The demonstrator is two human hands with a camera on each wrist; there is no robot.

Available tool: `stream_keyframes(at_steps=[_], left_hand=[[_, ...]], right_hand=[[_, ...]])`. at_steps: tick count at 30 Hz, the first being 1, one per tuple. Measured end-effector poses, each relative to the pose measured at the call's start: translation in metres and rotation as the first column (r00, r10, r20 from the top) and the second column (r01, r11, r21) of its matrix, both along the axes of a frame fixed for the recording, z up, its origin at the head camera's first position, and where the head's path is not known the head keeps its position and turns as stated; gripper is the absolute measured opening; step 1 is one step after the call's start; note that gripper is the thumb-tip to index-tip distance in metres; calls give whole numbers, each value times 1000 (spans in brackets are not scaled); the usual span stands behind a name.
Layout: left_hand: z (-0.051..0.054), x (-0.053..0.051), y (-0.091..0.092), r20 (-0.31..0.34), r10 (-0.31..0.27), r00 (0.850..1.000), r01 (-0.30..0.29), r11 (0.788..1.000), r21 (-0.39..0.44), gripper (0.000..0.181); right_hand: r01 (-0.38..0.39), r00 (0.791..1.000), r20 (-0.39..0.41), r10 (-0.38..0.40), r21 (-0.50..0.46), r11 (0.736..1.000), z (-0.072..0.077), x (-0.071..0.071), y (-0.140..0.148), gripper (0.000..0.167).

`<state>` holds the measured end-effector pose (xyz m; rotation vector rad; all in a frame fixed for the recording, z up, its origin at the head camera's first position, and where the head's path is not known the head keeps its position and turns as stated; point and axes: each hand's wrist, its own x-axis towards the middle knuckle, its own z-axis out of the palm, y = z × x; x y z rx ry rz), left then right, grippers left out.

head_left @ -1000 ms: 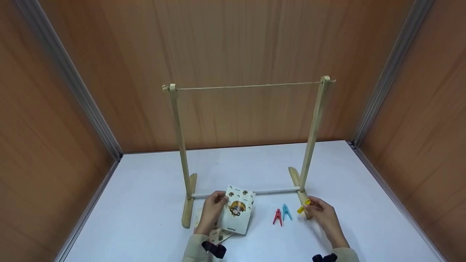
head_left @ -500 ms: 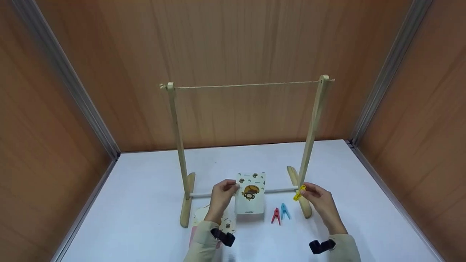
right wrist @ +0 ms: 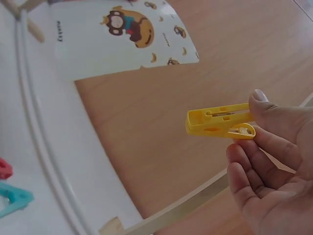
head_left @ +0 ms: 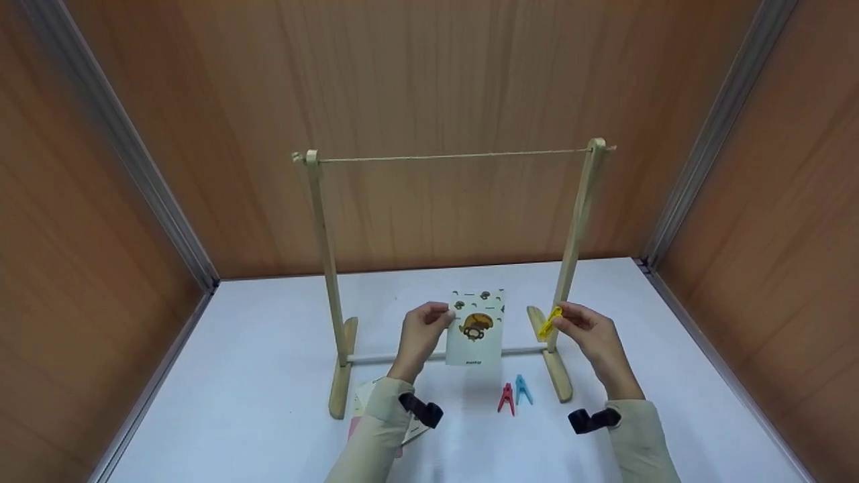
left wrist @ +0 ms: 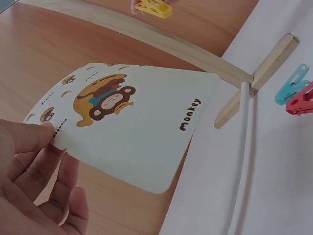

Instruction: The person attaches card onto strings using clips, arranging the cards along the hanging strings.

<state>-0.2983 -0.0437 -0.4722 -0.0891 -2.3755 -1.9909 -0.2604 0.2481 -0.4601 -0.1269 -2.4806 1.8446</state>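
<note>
A white card (head_left: 475, 335) with a monkey-and-banana picture and the word "Monkey" is held up above the table. My left hand (head_left: 423, 335) pinches its left edge near the top, thumb in front, as the left wrist view also shows for the card (left wrist: 146, 137). In my right hand (head_left: 594, 339) is a yellow clothespin (head_left: 550, 323), pinched by its handle ends between thumb and finger. The right wrist view shows the clothespin (right wrist: 220, 120) with its jaw end pointing away from the hand. Both hands are below the string (head_left: 456, 157) of the wooden stand (head_left: 329, 268).
A red clothespin (head_left: 507, 399) and a blue clothespin (head_left: 523, 389) lie on the white table (head_left: 268, 376) between the hands. More cards (head_left: 358, 409) lie under the left forearm, partly hidden. A white bar (head_left: 376, 358) joins the stand's feet. Wood-grain walls (head_left: 443, 80) surround the table.
The left hand has raised the card and moved it right, from over the other cards to in front of the white bar. My right hand has risen with the yellow clothespin.
</note>
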Motion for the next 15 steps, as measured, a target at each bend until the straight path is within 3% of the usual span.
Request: stream_keyframes(at_steps=[10,15], left_hand=[[29,-12,14,-81,-7,997,9,1000,24,21],[41,-17,17,-80,-6,997,9,999,39,21]], right_hand=[[-21,997,-70,21,1,1000,29,-12,-8,58],[-19,998,-63,18,-18,1000,46,-18,-13,57]])
